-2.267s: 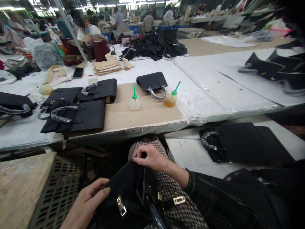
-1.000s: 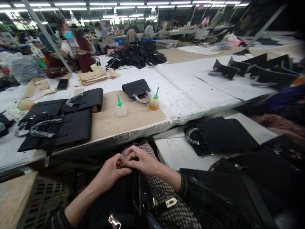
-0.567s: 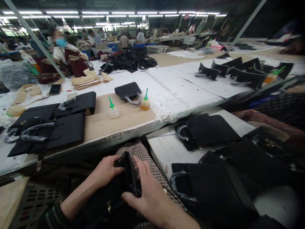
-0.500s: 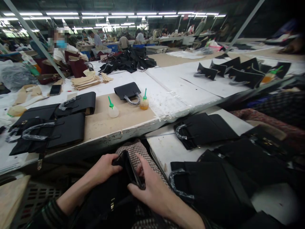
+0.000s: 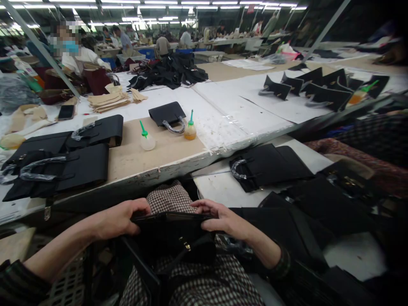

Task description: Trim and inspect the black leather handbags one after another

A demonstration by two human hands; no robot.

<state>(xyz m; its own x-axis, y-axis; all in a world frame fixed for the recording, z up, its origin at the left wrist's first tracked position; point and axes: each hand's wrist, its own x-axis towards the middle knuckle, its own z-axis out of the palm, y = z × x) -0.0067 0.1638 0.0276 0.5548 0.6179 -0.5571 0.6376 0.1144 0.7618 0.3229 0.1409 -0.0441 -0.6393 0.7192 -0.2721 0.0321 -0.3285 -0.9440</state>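
A black handbag with small gold-coloured hardware rests over my lap, on checked cloth. My left hand is closed on the left end of its top edge, thumb on the near side. On the right end of that edge, my right hand grips with the thumb in front and the fingers behind. The top edge runs roughly level between both hands. A dark strap hangs down at the bag's lower left. The inside of the bag is hidden from me.
More black bags with wrapped handles lie on the table at left and on the right-hand surface. Two green-tipped squeeze bottles stand near the table edge. A plastic crate is low at left. A masked person works across the table.
My hands have moved apart, the left one leftward and the right one rightward and up. The bag's top edge has turned from pointing away to running crosswise.
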